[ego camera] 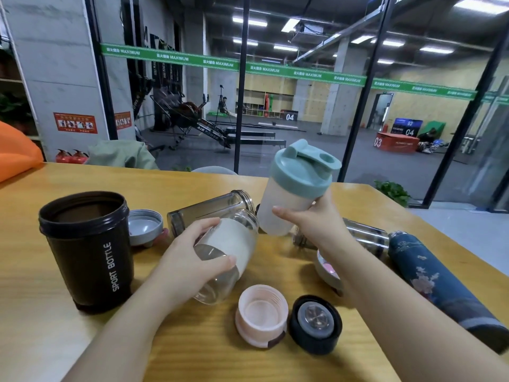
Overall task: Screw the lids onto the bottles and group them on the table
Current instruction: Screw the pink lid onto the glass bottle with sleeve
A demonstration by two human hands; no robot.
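My right hand (311, 219) grips a frosted shaker bottle (286, 205) with its teal lid (303, 172) on, held tilted above the table's middle. My left hand (192, 255) holds a clear glass bottle with a white sleeve (228, 244), lying on its side with no lid. A pink lid (261, 315) and a black lid (315, 323) lie open side up near the front edge. A black sport bottle (88, 252) stands open at the left, a grey lid (144, 226) behind it. Another clear lidless bottle (209, 210) lies behind my left hand.
A dark blue flowered bottle (440, 288) lies at the right, with a steel-and-glass bottle (366, 238) beside it. A pale lid (327, 268) sits partly hidden under my right forearm. The wooden table (33, 244) ends at a glass wall; an orange bag (13, 153) is far left.
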